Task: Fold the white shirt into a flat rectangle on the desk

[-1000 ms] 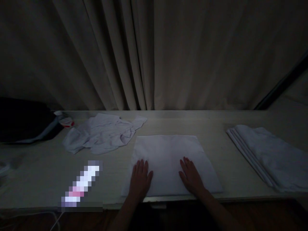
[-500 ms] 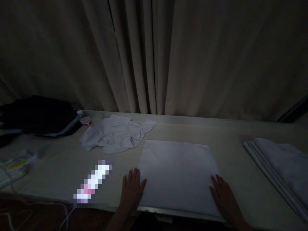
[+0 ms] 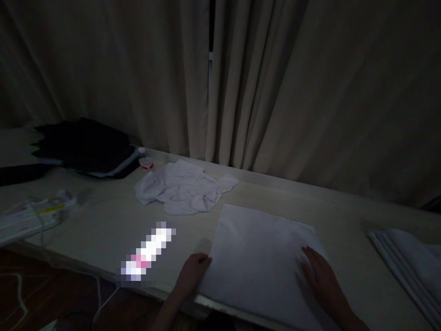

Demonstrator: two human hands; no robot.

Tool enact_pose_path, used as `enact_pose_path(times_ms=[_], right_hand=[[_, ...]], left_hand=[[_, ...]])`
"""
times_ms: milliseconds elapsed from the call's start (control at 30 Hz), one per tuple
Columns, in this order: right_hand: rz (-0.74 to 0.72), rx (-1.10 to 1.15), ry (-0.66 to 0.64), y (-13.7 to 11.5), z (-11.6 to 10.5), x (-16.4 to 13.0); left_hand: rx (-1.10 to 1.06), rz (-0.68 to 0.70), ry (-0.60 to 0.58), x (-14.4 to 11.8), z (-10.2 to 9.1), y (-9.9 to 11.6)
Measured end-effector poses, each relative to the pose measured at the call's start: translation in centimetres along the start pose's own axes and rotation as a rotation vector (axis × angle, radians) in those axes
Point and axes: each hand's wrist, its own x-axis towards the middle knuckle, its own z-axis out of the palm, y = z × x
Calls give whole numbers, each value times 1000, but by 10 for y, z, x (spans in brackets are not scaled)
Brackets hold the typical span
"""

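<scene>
A flat white square of folded cloth (image 3: 262, 262) lies at the front of the table, one side near its front edge. At its left edge, my left hand (image 3: 195, 271) is closed, with fingertips and thumb pinched together on the cloth's border. My right hand (image 3: 319, 280) is over the right part of the cloth, fingers stretched out and tilted on its side, with a shadow beneath. Whether its fingers touch the fabric, I cannot tell.
A crumpled white cloth (image 3: 186, 191) lies behind. Folded white fabric (image 3: 409, 257) is stacked at right. Dark garments (image 3: 86, 147) are piled at back left, near a red-and-white item (image 3: 146, 163). A blurred-out bright device (image 3: 148, 253) with a cable lies left. Curtains (image 3: 234, 92) hang behind.
My left hand has gone from lying spread beside the cloth to pinching its left edge. My right hand has shifted inward over the cloth. The view has turned and tilted.
</scene>
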Motion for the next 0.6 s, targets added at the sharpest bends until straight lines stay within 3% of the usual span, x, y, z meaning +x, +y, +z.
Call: enact_pose_path(times_ms=[167,300,367,433,600], right_hand=[[5,49,-110,-36,7,28],[62,25,-161,-21,15,16],[123,-16,-188,-3,17,2],[162,-59,-192,15,18,-14],[234,-85,-207,42,27,-47]], left_hand=[[-15,-45,-95,1,-6,3],[126,-103,-68,-3,-12,10],[282,-96,23,-8,-10,14],[457,46,176,-12,-1,17],[680,669,541,-14,50,-2]])
